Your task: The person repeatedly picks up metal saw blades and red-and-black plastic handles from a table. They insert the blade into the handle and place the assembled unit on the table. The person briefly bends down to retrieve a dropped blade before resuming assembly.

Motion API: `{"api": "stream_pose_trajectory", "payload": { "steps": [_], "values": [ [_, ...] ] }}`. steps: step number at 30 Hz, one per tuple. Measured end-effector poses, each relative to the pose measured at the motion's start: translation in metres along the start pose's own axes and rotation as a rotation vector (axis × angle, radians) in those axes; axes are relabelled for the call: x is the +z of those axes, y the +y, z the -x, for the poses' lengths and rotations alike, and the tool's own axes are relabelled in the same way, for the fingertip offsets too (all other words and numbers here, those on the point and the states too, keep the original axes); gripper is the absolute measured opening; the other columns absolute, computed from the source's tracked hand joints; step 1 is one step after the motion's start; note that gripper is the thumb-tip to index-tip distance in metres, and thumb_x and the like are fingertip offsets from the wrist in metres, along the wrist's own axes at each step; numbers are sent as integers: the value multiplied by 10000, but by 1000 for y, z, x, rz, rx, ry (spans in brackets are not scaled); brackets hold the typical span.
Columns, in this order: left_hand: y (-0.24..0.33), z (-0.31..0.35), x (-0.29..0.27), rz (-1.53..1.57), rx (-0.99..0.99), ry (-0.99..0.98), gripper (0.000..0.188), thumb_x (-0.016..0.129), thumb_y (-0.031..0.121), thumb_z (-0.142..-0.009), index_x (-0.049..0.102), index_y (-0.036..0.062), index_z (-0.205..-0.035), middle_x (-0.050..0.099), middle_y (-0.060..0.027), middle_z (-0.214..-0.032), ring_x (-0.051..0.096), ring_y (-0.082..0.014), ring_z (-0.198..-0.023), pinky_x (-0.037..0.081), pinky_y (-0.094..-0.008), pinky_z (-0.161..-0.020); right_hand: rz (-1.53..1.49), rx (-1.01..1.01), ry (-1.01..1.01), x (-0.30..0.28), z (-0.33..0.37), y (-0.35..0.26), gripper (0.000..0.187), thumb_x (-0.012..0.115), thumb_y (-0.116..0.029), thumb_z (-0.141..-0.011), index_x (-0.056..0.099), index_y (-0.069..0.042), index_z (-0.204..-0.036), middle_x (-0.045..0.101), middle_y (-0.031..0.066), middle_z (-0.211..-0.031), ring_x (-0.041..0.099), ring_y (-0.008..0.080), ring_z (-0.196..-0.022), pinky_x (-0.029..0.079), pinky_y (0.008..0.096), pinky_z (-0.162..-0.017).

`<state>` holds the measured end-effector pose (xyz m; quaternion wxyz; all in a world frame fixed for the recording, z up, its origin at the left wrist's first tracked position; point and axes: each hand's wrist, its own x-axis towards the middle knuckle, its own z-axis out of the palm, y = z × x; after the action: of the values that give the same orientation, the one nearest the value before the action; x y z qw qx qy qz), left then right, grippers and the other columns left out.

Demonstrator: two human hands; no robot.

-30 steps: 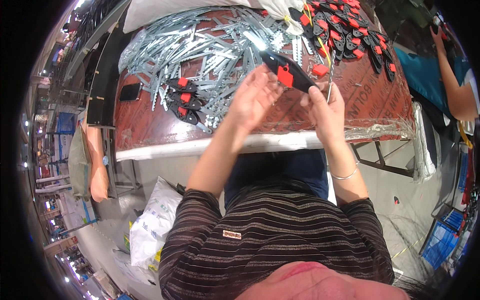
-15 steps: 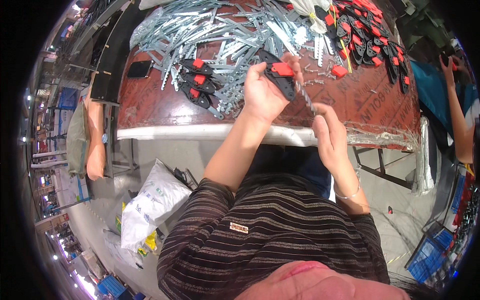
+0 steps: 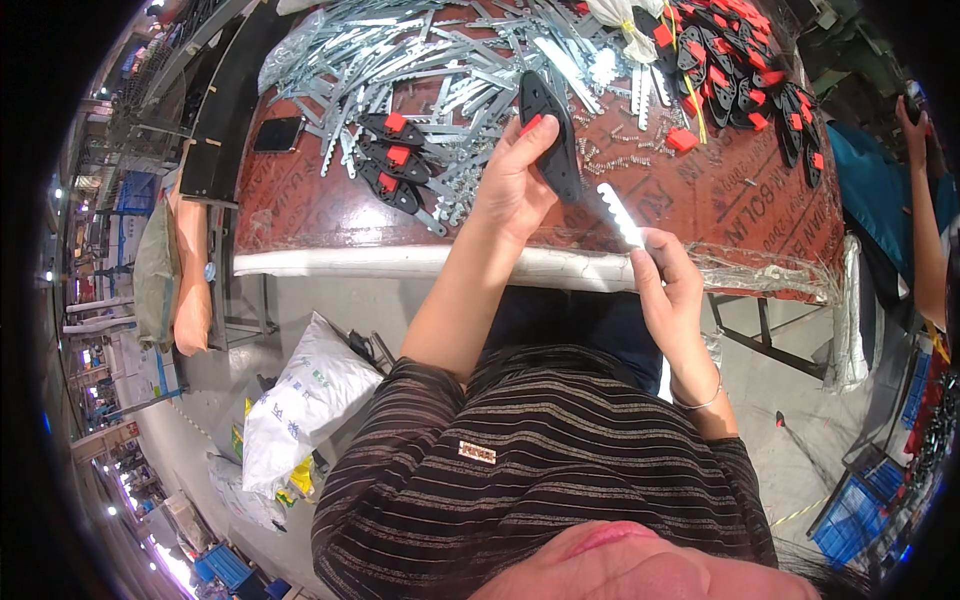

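Observation:
My left hand (image 3: 515,180) is closed on a long black plastic part (image 3: 562,150) with a red piece under my thumb. It is held up above the near middle of the table, its long axis running away from me. Between the thumb and fingers of my right hand (image 3: 668,275) is a flat silver notched metal strip (image 3: 618,212), its toothed end pointing up and left. The strip and the black part are apart. Left of my left hand lie several black parts with red pieces (image 3: 398,157), some with metal strips sticking out.
A heap of notched metal strips (image 3: 400,60) covers the table's far side. Small springs (image 3: 620,162) and a loose red piece (image 3: 682,139) lie nearby. Black-and-red parts (image 3: 735,75) pile up far right. A dark flat object (image 3: 278,135) rests at left. Another person's arm (image 3: 925,200) shows at right.
The black part has turned in my left hand so its red piece now sits under my thumb. My right hand has drawn the metal strip away from it and turned the strip's flat face up.

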<state>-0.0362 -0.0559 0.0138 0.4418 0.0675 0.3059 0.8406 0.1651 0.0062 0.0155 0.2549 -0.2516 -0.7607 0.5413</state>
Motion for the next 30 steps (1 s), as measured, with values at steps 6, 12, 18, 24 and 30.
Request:
{"api": "stream_pose_trajectory", "payload": {
  "steps": [6,12,18,24,30],
  "values": [
    [2,4,8,208,-56,123,201,501,37,-848,468,46,-1046,598,-84,-922,608,-208,-848,526,-463,-813,-85,71,-56,1,3,3,180,561,-98,-884,570,2,-1034,521,10,-679,433,62,-595,366,206,-551],
    [-3,14,-3,-296,115,-82,313,519,47,-861,427,14,-1158,609,-166,-1001,616,-181,-754,510,-282,-591,48,-15,27,-5,-5,0,171,565,-59,-871,577,-3,-1032,585,32,-730,530,81,-637,421,220,-597],
    [24,23,-8,-724,5,-288,270,596,80,-854,518,-15,-1095,651,-101,-876,588,-94,-661,452,-200,-535,287,-251,59,-25,-35,-20,180,592,-46,-828,610,-39,-1008,608,82,-710,591,182,-598,452,260,-571],
    [35,25,-8,-834,-62,-375,222,613,101,-838,553,-4,-1024,649,-93,-824,570,-82,-614,438,-196,-488,405,-385,5,-27,-43,-31,177,637,-77,-783,643,-79,-959,627,89,-702,607,248,-597,462,306,-538],
    [52,19,-1,-1046,-258,-478,239,643,123,-819,586,-4,-1014,640,-48,-752,549,-59,-576,415,-190,-472,572,-333,-220,-48,-48,-43,196,645,-85,-764,646,-96,-959,642,87,-735,622,252,-626,471,318,-543]
  ]
}}
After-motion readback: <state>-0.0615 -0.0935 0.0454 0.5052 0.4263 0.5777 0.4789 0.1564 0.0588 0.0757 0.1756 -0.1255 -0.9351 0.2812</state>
